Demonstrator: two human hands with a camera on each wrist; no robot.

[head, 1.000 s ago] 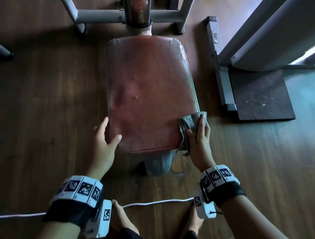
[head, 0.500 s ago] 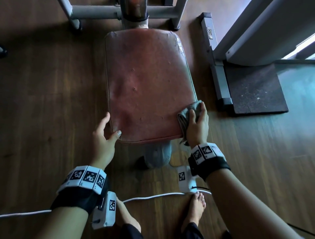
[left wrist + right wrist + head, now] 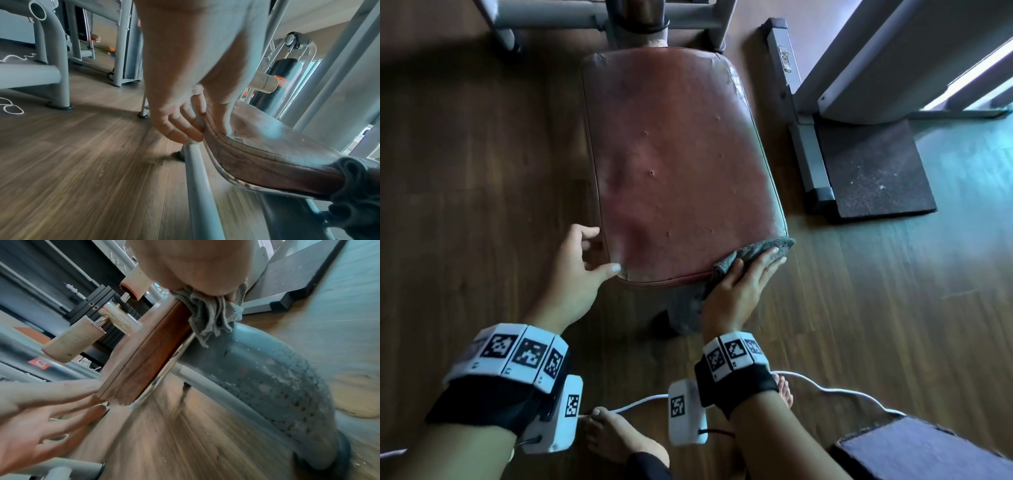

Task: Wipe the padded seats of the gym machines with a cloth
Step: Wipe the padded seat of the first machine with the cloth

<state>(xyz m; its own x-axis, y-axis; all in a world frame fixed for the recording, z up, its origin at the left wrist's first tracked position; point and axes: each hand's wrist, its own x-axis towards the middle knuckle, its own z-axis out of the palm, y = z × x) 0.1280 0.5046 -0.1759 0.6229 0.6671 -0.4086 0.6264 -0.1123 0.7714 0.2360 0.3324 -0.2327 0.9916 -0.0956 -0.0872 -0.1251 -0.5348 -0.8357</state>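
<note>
Here the right hand (image 3: 739, 287) lies flat with straight fingers on a crumpled grey cloth (image 3: 756, 251), pressing it onto the near right corner of the worn reddish-brown padded seat (image 3: 678, 164) — its grip is released, nothing curled around the fabric. Part of the cloth hangs over the seat's near edge, and the right wrist view shows its folds (image 3: 211, 316) bunched under the palm against the seat's side. The left hand (image 3: 575, 270) rests at the seat's near left corner, thumb laid on the top surface and fingers down along the left side; from the left wrist view the fingertips (image 3: 185, 128) touch the piped edge of the seat (image 3: 257, 146) loosely rather than clenching it, so that grip too is released. Each wrist carries a black band with white coded marker blocks. Under the seat runs a grey metal frame tube (image 3: 197, 178), and a thick dusty grey support post (image 3: 267, 386) drops from the seat to the brown wooden plank floor (image 3: 465, 171). Beyond the seat's far end stand grey metal machine legs (image 3: 506, 31). To the seat's right lies a dark speckled rubber mat (image 3: 873, 171) beside a grey metal base rail (image 3: 801, 120). Nearer than the seat, a white cable (image 3: 825, 387) crosses the floor by the person's bare feet (image 3: 616, 442).
</note>
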